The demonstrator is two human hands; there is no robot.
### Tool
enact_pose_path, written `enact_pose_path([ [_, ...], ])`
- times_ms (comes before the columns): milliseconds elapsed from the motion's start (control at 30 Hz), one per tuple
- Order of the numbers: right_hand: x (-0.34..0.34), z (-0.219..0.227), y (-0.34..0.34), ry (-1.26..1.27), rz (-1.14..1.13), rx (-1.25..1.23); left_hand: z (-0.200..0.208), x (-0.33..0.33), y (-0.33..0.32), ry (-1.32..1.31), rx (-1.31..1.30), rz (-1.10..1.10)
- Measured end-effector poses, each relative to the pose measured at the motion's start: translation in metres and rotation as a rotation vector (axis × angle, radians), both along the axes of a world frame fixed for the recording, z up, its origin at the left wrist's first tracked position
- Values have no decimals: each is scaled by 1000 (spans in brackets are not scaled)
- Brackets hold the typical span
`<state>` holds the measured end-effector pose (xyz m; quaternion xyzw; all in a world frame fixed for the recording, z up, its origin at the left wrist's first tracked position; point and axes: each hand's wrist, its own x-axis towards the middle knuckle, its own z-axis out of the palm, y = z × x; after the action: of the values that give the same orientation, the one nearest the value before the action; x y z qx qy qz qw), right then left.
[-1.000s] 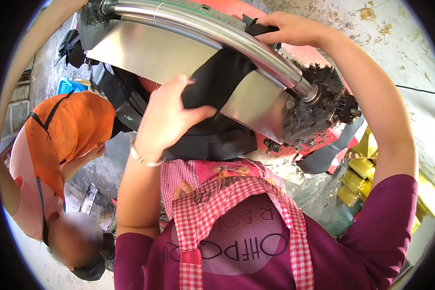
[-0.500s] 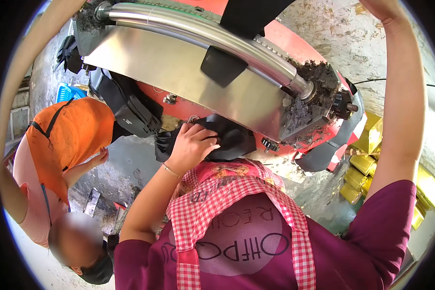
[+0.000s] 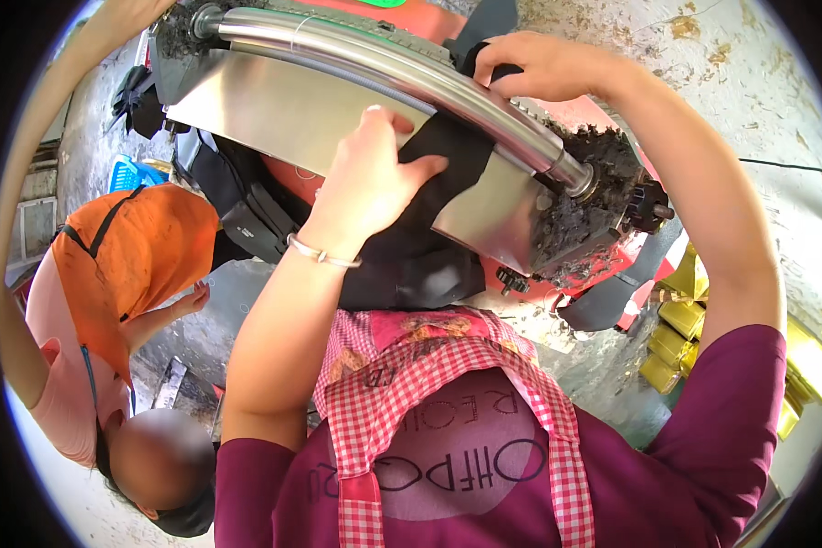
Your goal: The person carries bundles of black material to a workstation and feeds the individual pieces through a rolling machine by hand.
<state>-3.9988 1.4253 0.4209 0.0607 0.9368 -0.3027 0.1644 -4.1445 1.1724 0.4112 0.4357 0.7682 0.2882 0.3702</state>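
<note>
Machine: spanned the top of the view, red in its body, with dark grime caked at both ends.
Co-worker: was at the left in an orange apron, one arm stretched up toward the machine's left end.
Purple shirt: was worn by the person at the machine's near side.
Checked apron: hung over the shirt, red and white.
Metal plate: shone along the machine's near side.
Roller: ran long and silver along the plate's far edge.
Black heap: bunched up between the plate and the checked apron.
Black strip: lay across the plate, right of its middle, far end at the roller, near end overlapping the heap.
Yellow packs: were piled on the right.
Left hand: was at the strip's left edge, thumb and fingers spread apart, thumb over the strip; touching or not, I could not tell.
Right hand: was beyond the roller, thumb and fingers clamped on a black piece; whether that joined the strip, I could not tell.
Black cog: stuck out at the machine's right end.
Bracelet: circled the left wrist.
</note>
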Motion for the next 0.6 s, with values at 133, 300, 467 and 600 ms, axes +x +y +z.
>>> enact_pose_path([
  [133,-3,2,0,-340,-299,-169,7,-11,-20,218,113,-177],
  [300,13,13,35,104,-471,-507,-27,-24,-90,-93,-261,-308],
  [467,25,84,43,218,-497,-650,-126,32,-114,420,292,-332],
  [600,38,119,57,347,-617,-561,-100,24,-114,160,398,-553],
])
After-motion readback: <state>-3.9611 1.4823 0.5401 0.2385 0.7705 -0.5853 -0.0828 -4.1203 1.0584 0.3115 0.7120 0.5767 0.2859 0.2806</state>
